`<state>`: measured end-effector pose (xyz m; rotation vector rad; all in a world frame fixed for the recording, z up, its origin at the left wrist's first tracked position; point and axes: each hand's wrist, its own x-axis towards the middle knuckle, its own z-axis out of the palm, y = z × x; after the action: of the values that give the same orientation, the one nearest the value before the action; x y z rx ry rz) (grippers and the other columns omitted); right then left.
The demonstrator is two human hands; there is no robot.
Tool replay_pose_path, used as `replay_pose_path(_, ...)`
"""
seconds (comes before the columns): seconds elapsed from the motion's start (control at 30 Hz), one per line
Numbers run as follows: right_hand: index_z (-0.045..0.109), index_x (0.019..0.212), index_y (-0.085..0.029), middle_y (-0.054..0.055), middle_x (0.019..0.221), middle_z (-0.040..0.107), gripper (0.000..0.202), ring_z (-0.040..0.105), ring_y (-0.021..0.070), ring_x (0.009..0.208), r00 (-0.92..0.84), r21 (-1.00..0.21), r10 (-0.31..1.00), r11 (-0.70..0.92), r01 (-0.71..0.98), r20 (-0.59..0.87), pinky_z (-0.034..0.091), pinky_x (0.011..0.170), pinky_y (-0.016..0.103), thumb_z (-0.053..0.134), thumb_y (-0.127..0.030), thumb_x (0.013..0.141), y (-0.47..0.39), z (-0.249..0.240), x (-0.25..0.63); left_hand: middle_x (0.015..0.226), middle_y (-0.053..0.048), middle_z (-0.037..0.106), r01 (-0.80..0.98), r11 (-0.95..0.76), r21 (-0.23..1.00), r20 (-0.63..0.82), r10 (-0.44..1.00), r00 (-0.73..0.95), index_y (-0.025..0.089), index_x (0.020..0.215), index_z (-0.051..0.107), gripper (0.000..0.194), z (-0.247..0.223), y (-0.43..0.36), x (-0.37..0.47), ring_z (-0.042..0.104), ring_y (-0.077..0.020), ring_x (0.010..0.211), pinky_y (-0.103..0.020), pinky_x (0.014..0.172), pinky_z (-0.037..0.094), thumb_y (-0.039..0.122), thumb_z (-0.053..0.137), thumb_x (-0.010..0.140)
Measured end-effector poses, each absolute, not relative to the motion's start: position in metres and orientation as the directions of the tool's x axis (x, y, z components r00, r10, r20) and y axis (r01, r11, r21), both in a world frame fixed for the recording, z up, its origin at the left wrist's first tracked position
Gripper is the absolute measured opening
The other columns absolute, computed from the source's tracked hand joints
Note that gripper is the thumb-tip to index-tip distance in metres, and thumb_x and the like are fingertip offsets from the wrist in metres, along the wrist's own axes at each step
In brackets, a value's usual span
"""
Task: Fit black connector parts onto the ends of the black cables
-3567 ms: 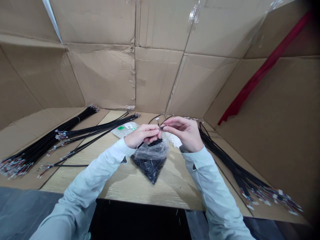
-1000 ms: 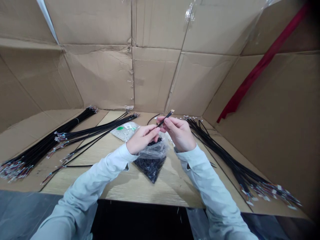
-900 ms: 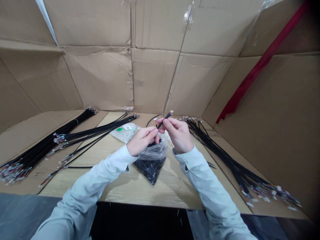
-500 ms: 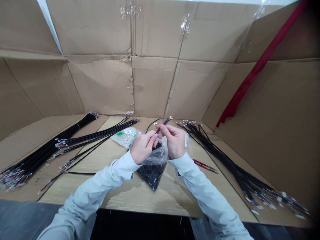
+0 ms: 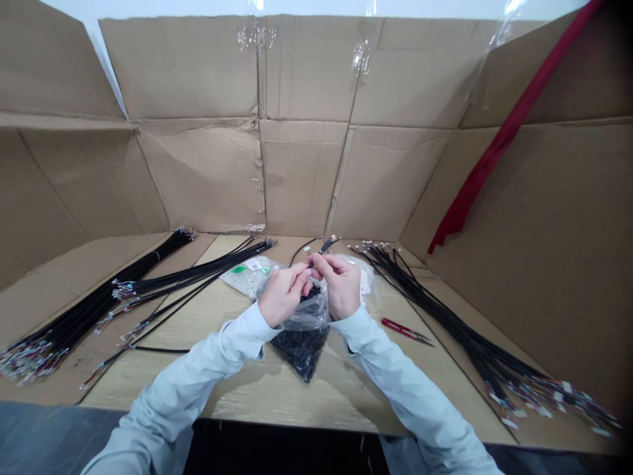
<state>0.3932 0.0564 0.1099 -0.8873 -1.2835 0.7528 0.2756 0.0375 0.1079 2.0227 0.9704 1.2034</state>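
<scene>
Steady the black cable in left hand, closed on it beside right hand, likewise clamped, above the clear plastic bag of small black pieces, working with short, light finger pressure and sparing the exposed wire ends.

Head-worn view, forward and down

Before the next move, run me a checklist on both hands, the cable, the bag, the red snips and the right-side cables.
1. Left hand on black cable: ok.
2. Right hand on it too: ok.
3. Cable parts between the fingers aligned: cannot tell, fingers cover them.
4. Red snips away from both hands: ok.
5. Bag of black pieces upright: not ok, lying down.
6. Right-side cables neat at near ends: not ok, fanned out.
</scene>
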Motion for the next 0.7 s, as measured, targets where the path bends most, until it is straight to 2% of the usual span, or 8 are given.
replay_pose_path(0.3, 0.061, 0.058, -0.010, -0.002, 0.046, 0.047, 0.035, 0.034, 0.0025, 0.043, 0.109, -0.912, 0.913, 0.403, -0.080, 0.394, 0.027, 0.042, 0.017, 0.065, -0.045, 0.062, 0.057, 0.107, 0.392, 0.051, 0.004, 0.041, 0.367, -0.574, 0.732, 0.491, 0.818, 0.299, 0.015, 0.068, 0.046, 0.032, 0.107, 0.037, 0.277, 0.035, -0.0070, 0.046, -0.021, 0.053, 0.029, 0.034, 0.030, 0.088)
replay_pose_path(0.4, 0.062, 0.058, -0.011, -0.002, 0.047, 0.049, 0.031, 0.038, 0.0026, 0.044, 0.068, -0.914, 0.925, 0.380, -0.143, 0.374, 0.031, 0.044, 0.016, 0.068, -0.041, 0.061, 0.058, 0.111, 0.395, 0.052, 0.004, 0.042, 0.378, -0.584, 0.718, 0.496, 0.811, 0.312, 0.015, 0.074, 0.050, 0.031, 0.108, 0.038, 0.276, 0.038, -0.0077, 0.048, -0.021, 0.055, 0.030, 0.033, 0.030, 0.088)
replay_pose_path(0.5, 0.067, 0.076, -0.014, 0.001, 0.069, 0.062, 0.028, 0.050, 0.0048, 0.058, -0.010, -0.893, 0.929, 0.354, -0.278, 0.371, 0.040, 0.054, 0.017, 0.071, -0.036, 0.059, 0.058, 0.120, 0.401, 0.053, 0.004, 0.043, 0.318, -0.558, 0.767, 0.465, 0.824, 0.325, 0.014, 0.083, 0.053, 0.033, 0.108, 0.040, 0.276, 0.039, -0.0081, 0.048, -0.021, 0.053, 0.030, 0.037, 0.028, 0.089)
replay_pose_path(0.6, 0.066, 0.089, -0.017, 0.005, 0.097, 0.064, 0.033, 0.057, 0.0082, 0.078, -0.073, -0.850, 0.918, 0.327, -0.412, 0.389, 0.045, 0.064, 0.018, 0.068, -0.037, 0.063, 0.059, 0.128, 0.408, 0.055, 0.004, 0.044, 0.297, -0.536, 0.790, 0.434, 0.832, 0.347, 0.014, 0.084, 0.053, 0.034, 0.107, 0.041, 0.276, 0.040, -0.0079, 0.049, -0.021, 0.053, 0.031, 0.038, 0.029, 0.088)
replay_pose_path(0.7, 0.067, 0.079, -0.015, 0.006, 0.088, 0.065, 0.028, 0.058, 0.0086, 0.077, -0.071, -0.842, 0.929, 0.296, -0.451, 0.364, 0.045, 0.064, 0.018, 0.068, -0.038, 0.063, 0.061, 0.129, 0.410, 0.055, 0.004, 0.045, 0.303, -0.548, 0.779, 0.440, 0.823, 0.358, 0.013, 0.083, 0.053, 0.033, 0.107, 0.042, 0.276, 0.041, -0.0078, 0.051, -0.021, 0.056, 0.032, 0.036, 0.029, 0.088)
